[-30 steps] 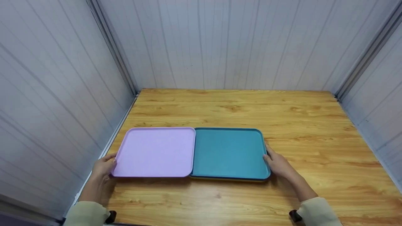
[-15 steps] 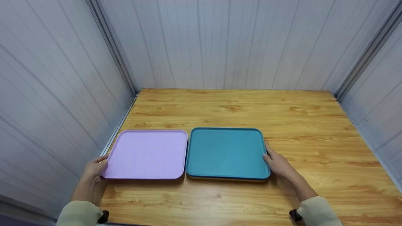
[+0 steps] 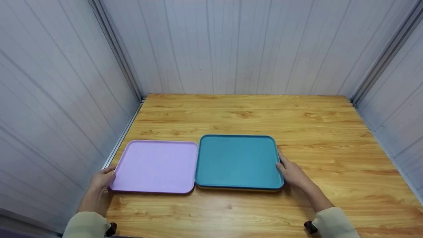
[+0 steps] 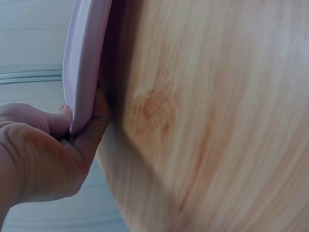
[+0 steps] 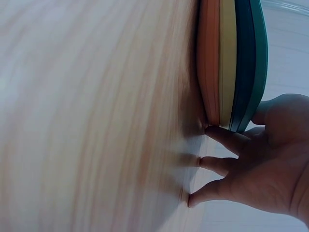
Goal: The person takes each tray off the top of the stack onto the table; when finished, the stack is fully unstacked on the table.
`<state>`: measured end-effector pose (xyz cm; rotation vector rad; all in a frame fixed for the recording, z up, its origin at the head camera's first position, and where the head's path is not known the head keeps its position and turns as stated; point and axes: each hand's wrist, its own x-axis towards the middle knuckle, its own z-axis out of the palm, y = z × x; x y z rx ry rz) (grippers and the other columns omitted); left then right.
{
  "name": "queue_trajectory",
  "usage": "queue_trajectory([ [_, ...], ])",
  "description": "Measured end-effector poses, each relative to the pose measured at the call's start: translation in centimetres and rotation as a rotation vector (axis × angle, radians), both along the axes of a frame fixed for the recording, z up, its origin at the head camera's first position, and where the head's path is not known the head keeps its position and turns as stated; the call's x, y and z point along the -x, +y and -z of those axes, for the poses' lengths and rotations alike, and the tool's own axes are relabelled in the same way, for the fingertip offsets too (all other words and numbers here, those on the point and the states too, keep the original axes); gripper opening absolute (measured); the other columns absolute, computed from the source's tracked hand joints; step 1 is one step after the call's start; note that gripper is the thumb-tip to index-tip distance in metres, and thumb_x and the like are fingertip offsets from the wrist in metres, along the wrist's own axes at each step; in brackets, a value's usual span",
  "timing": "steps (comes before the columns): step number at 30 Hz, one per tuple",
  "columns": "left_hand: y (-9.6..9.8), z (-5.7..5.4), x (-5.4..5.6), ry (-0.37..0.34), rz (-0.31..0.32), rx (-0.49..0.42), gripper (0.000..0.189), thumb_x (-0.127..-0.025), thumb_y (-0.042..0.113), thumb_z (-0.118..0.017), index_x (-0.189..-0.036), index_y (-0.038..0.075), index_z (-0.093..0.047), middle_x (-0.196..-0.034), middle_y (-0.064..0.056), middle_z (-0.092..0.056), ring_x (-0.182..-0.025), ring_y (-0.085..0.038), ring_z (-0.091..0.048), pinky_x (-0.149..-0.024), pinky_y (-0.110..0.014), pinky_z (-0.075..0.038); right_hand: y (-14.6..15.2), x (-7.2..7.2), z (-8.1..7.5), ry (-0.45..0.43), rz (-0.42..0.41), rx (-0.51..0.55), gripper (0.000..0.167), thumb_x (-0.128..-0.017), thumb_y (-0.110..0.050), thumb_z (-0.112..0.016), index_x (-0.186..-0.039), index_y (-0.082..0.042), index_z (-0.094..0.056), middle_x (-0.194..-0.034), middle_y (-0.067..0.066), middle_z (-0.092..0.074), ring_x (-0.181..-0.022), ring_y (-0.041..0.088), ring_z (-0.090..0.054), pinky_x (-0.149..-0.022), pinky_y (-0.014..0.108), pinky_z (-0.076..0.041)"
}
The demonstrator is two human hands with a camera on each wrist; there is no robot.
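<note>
My left hand [image 3: 101, 180] pinches the left edge of a light purple tray [image 3: 153, 167], thumb on top and fingers underneath. The left wrist view shows this tray [image 4: 87, 63] from the side, with a gap and shadow between it and the table. Beside it, a teal tray [image 3: 238, 162] tops a stack; orange [image 5: 208, 58], yellow [image 5: 227, 63] and dark blue [image 5: 244, 63] trays lie beneath. At the stack's right side is my right hand [image 3: 292, 172]. Its thumb touches the teal rim, while the fairly straight, spread fingers reach down to the table beside the stack.
The wood-grain table [image 3: 244, 114] extends behind and to the right of the trays. Pale panelled walls [image 3: 224, 46] enclose it at the back and both sides. The left wall's bottom rail [image 3: 124, 129] runs close to my left hand.
The purple tray, in my left hand, has moved left off the stack's edge, then lower and nearer to me, with a slight shift back right. My right hand and the stack stay put.
</note>
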<state>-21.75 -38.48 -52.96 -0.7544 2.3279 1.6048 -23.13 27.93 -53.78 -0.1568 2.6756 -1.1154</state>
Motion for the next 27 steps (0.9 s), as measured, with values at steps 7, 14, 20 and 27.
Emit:
queue_trajectory([
  [7, 0.0, -0.4, 0.2, 0.0, 0.076, 0.037, 0.056, -0.105, 0.016, -0.043, -0.156, -0.001, -0.028, -0.152, -0.038, -0.031, -0.124, -0.038, -0.049, -0.103, -0.05, -0.044, 0.1, 0.0, -0.1, -0.001, 0.014, -0.011, 0.061, -0.111, -0.025, -0.036, -0.162, -0.007, -0.008, -0.159, 0.03, -0.022, -0.142, 0.048, -0.032, -0.113, 0.062, -0.026],
  [14, 0.8, -0.8, 0.7, -0.015, 0.064, 0.032, 0.062, -0.103, 0.02, -0.044, -0.155, -0.007, -0.025, -0.155, -0.038, -0.023, -0.141, -0.046, -0.031, -0.113, -0.057, -0.031, 0.0, -0.1, -0.3, -0.005, 0.024, -0.027, 0.062, -0.111, -0.024, -0.038, -0.162, -0.005, -0.008, -0.158, 0.032, -0.025, -0.138, 0.047, -0.038, -0.111, 0.063, -0.029],
  [20, 1.6, -1.3, 1.0, -0.024, 0.079, 0.223, 0.06, -0.102, 0.025, -0.049, -0.146, -0.013, -0.038, -0.145, -0.037, -0.04, -0.131, -0.047, -0.044, -0.109, -0.056, -0.038, -0.1, -0.1, -0.1, -0.014, 0.034, -0.018, 0.061, -0.111, -0.024, -0.036, -0.162, -0.006, -0.008, -0.159, 0.031, -0.024, -0.139, 0.047, -0.037, -0.112, 0.063, -0.028],
  [27, 2.2, -1.4, 0.5, 0.043, 0.105, 0.328, 0.054, -0.099, 0.021, -0.051, -0.136, -0.019, -0.048, -0.132, -0.038, -0.052, -0.117, -0.046, -0.054, -0.099, -0.054, -0.047, -0.1, -0.1, 0.1, -0.006, 0.027, -0.012, 0.061, -0.111, -0.025, -0.036, -0.162, -0.005, -0.008, -0.159, 0.031, -0.023, -0.14, 0.047, -0.035, -0.113, 0.062, -0.027],
])
